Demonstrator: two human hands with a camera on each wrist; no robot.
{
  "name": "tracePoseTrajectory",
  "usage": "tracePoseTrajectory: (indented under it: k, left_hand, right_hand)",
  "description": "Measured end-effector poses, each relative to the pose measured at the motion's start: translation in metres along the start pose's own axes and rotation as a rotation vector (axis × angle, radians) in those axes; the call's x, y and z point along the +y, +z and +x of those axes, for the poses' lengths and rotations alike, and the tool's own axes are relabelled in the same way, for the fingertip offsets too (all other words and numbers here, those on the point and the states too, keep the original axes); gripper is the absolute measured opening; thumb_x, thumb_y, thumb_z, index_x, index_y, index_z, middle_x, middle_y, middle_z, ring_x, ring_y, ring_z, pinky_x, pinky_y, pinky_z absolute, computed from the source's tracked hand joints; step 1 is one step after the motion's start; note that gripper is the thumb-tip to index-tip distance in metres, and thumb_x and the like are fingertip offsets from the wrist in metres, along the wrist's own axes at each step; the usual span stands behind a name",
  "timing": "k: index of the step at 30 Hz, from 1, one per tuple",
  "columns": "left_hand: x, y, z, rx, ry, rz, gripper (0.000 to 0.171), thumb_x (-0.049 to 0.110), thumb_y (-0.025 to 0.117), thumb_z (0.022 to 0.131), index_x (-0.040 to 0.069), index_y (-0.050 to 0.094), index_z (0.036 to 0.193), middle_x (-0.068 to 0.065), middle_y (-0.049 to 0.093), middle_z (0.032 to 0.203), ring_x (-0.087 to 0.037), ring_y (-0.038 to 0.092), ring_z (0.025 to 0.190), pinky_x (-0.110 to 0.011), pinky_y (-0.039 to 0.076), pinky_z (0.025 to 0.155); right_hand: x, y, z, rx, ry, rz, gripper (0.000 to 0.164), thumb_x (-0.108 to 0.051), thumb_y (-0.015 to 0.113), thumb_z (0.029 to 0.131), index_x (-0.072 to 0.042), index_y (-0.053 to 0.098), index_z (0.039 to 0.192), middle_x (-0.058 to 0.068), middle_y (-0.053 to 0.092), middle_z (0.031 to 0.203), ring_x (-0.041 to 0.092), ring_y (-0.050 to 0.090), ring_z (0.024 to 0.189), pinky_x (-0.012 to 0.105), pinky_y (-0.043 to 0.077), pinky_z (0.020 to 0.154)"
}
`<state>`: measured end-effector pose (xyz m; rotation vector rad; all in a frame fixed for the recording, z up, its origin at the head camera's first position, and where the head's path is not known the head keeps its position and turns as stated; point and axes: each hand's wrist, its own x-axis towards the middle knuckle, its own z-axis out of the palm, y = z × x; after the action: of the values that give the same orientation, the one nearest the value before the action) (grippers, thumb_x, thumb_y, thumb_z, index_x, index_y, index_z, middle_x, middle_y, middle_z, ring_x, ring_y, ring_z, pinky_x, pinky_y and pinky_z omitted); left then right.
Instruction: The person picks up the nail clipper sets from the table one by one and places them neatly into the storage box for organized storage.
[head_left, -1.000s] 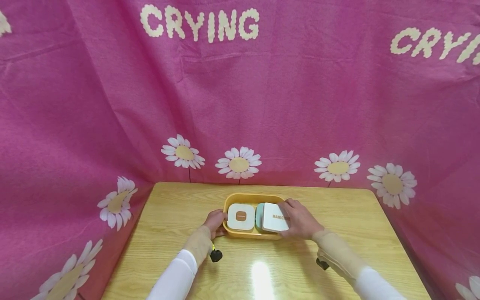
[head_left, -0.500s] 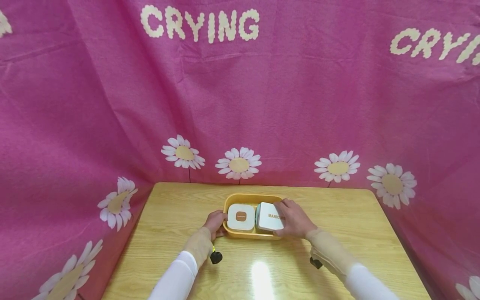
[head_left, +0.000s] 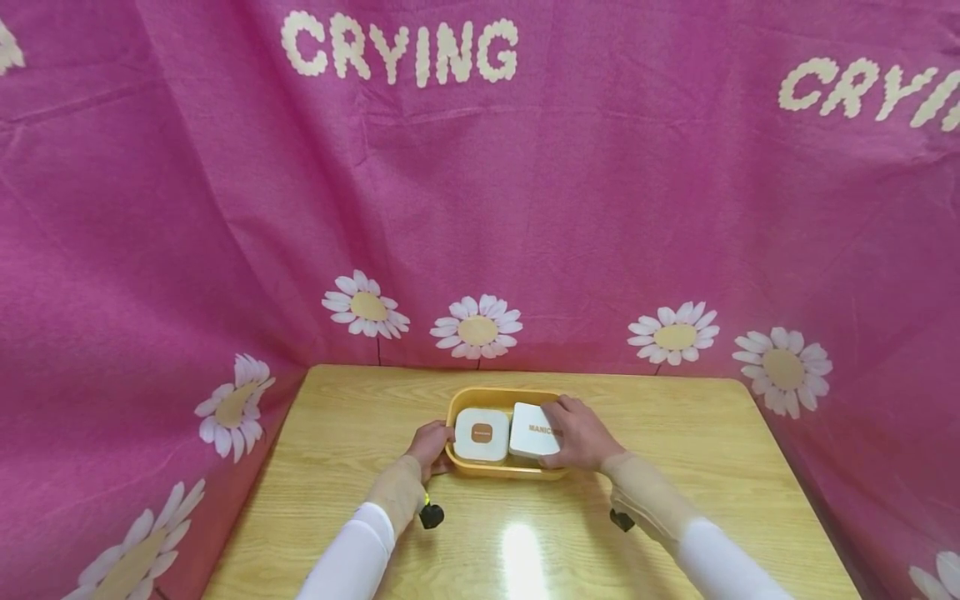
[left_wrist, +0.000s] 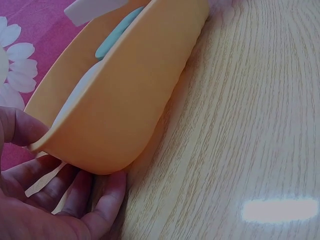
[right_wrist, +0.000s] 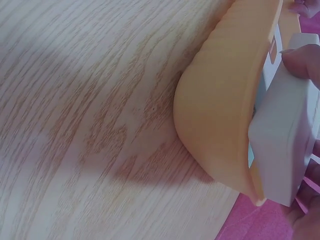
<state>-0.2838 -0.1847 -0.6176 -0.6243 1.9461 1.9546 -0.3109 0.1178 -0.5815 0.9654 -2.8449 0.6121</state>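
A yellow-orange oblong plastic basket (head_left: 504, 472) stands on the table. My left hand (head_left: 431, 447) grips its left end, thumb over the rim and fingers against the outer wall. Inside, on the left, lies a white rounded-square box (head_left: 465, 448) with a brown label. My right hand (head_left: 588, 437) holds a white square box (head_left: 527, 440) lettered "MANIC…", the last letters covered by the fingers. This box is tilted over the basket's right half, its edge close to the rim in the right wrist view. Below it a mint-green item (left_wrist: 116, 36) shows inside the basket in the left wrist view.
The light wooden table (head_left: 360, 400) has a bright glare patch near its front. A pink cloth (head_left: 585, 208) printed with daisies and letters hangs behind and at both sides. A small black object (head_left: 431, 516) hangs from the left wrist, another (head_left: 622, 521) from the right.
My right hand has moved left with the white lettered box, which now hides the mint-green item in the head view. The left hand and the basket have stayed in place.
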Motion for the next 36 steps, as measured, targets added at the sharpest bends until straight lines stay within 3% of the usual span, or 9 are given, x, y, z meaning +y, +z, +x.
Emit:
tracePoseTrajectory:
  k: [16,24,28,33,36]
  left_hand:
    - [-0.005,0.001,0.005,0.001,0.012,-0.001,0.054,0.008,0.055,0.085,0.003,0.061,0.138,-0.005,0.064,0.092,-0.017,0.066,0.074,-0.032,0.059,0.066]
    - [-0.005,0.001,0.005,0.005,0.016,0.005,0.053,0.008,0.055,0.085,0.002,0.061,0.137,-0.005,0.066,0.090,-0.016,0.065,0.070,-0.032,0.060,0.066]
    - [-0.004,0.003,0.003,0.007,0.024,0.002,0.050,0.008,0.054,0.084,0.002,0.063,0.133,-0.004,0.065,0.088,-0.015,0.065,0.068,-0.031,0.059,0.064]
    - [-0.007,0.002,0.003,-0.005,0.038,-0.007,0.043,0.008,0.055,0.084,0.001,0.063,0.126,-0.003,0.063,0.085,-0.015,0.064,0.067,-0.031,0.059,0.063]
    - [-0.008,0.001,0.004,-0.016,0.040,-0.009,0.045,0.008,0.055,0.085,0.001,0.062,0.130,-0.004,0.064,0.087,-0.015,0.065,0.069,-0.032,0.059,0.064]
  right_hand:
    - [0.000,0.013,0.011,-0.049,0.039,0.017,0.092,-0.040,0.096,0.067,0.000,0.059,0.140,0.017,0.061,0.127,0.034,0.059,0.115,0.052,0.051,0.103]
    - [0.003,0.023,0.013,-0.033,0.006,0.081,0.093,-0.030,0.100,0.063,0.003,0.058,0.139,0.019,0.058,0.129,0.035,0.059,0.115,0.053,0.052,0.103]
    - [0.006,0.026,0.011,-0.006,-0.024,0.041,0.093,-0.029,0.101,0.060,0.005,0.059,0.136,0.019,0.060,0.125,0.035,0.061,0.110,0.052,0.053,0.100]
    - [0.009,0.027,0.008,-0.032,0.015,0.002,0.094,-0.034,0.100,0.064,0.005,0.059,0.138,0.018,0.061,0.125,0.035,0.063,0.110,0.053,0.053,0.100]
    - [0.008,0.026,0.009,-0.030,0.018,-0.016,0.092,-0.035,0.100,0.066,0.005,0.059,0.139,0.018,0.062,0.124,0.035,0.063,0.109,0.054,0.053,0.098]
